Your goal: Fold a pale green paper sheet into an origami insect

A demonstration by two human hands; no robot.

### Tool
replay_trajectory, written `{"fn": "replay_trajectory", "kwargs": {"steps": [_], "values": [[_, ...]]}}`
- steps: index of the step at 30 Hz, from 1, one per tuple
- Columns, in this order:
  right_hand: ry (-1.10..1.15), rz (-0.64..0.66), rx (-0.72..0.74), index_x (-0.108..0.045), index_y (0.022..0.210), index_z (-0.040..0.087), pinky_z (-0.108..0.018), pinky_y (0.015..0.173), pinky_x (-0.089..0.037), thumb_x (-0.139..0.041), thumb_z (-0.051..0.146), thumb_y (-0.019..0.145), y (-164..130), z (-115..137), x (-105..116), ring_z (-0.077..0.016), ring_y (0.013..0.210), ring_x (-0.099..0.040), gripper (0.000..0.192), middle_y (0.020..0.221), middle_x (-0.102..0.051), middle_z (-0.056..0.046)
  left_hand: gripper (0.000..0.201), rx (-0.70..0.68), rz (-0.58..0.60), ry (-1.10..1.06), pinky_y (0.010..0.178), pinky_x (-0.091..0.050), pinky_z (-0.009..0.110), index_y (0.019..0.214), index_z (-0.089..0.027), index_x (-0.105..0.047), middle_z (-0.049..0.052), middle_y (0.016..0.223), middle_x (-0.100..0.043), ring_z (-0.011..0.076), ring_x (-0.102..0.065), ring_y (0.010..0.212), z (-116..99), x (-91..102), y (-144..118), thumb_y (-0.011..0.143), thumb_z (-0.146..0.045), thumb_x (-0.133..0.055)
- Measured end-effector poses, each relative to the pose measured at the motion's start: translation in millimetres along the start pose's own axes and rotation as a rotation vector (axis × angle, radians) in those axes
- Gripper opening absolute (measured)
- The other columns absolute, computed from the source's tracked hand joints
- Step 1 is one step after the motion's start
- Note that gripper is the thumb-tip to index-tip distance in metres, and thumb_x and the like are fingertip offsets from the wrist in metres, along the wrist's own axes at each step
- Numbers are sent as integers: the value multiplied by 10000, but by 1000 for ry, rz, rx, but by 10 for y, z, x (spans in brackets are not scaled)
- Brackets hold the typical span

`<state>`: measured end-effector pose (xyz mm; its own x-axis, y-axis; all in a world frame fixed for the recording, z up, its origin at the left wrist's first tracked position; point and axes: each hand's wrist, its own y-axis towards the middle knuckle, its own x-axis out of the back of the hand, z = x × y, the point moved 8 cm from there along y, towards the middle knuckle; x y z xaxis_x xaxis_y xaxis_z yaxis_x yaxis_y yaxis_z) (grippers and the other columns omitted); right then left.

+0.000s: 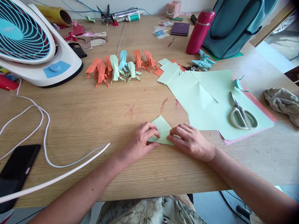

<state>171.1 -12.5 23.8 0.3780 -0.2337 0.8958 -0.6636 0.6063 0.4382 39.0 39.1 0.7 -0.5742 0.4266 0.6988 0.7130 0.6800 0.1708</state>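
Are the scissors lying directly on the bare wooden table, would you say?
No, the scissors rest on the large light green paper sheets, not on the table.

Both forearms are bare to the elbow, no rings or watch visible, with floral-patterned beige clothing [149, 211] at the lap.

Home craft desk, prob. a living rm or study, not a workshop. Evidence: wooden bench [77, 124] w/ paint smears mid; row of folded paper animals [118, 67] far centre, orange/green/blue; loose coloured sheets [207, 102] + scissors [243, 115] at right. Desk fan [35, 43] far left, white cable [44, 137] and phone [16, 171] near left. Far edge: red flask [200, 31], teal backpack [235, 25], notebook [180, 28], glue tubes, tape roll. Crumpled cloth [282, 102] at right. Household clutter throughout, no ind. tools.
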Motion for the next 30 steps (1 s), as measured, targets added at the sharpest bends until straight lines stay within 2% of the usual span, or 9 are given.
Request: {"fn": "replay_trajectory", "kwargs": {"steps": [11,14,18,20,24,30], "values": [[25,-23,-32,-602,812,154,-300,639,-427,-434,34,961,6,14,41,-160,705,-487,255,874,-608,-77,142,26,15,-33,945,-467,333,933,-209,-640,36,1118,-584,187,-578,1061,-1,32,12,839,-145,-725],[52,-14,-97,-600,856,146,-290,612,-431,-434,48,966,-19,-33,-6,-158,704,-492,222,891,-588,-81,162,30,0,-31,939,-470,328,921,-208,-640,32,1111,-588,184,-585,1053,1,40,14,822,-125,-738],[67,16,-221,-594,1033,126,-275,603,-448,-447,60,965,-56,-126,-95,-165,760,-535,175,945,-570,-94,167,36,1,-27,925,-477,325,915,-202,-642,32,1104,-589,181,-587,1044,4,38,19,813,-120,-747],[82,21,-246,-591,1033,128,-270,606,-458,-440,47,960,-58,-141,-117,-165,766,-546,186,942,-566,-94,166,35,-1,-30,918,-481,322,918,-201,-642,31,1101,-587,178,-587,1036,2,40,19,814,-123,-746],[105,25,-251,-593,932,149,-262,593,-453,-418,45,963,-42,-145,-113,-160,747,-541,206,908,-558,-85,151,41,-2,-33,922,-483,323,918,-205,-647,28,1102,-587,175,-591,1031,12,40,15,823,-131,-738],[229,30,-205,-602,967,178,-243,600,-445,-425,38,943,-14,-150,-86,-138,750,-548,227,944,-557,-69,139,47,2,-35,900,-486,319,907,-216,-658,24,1092,-590,177,-595,1021,14,36,23,825,-132,-733]]}}
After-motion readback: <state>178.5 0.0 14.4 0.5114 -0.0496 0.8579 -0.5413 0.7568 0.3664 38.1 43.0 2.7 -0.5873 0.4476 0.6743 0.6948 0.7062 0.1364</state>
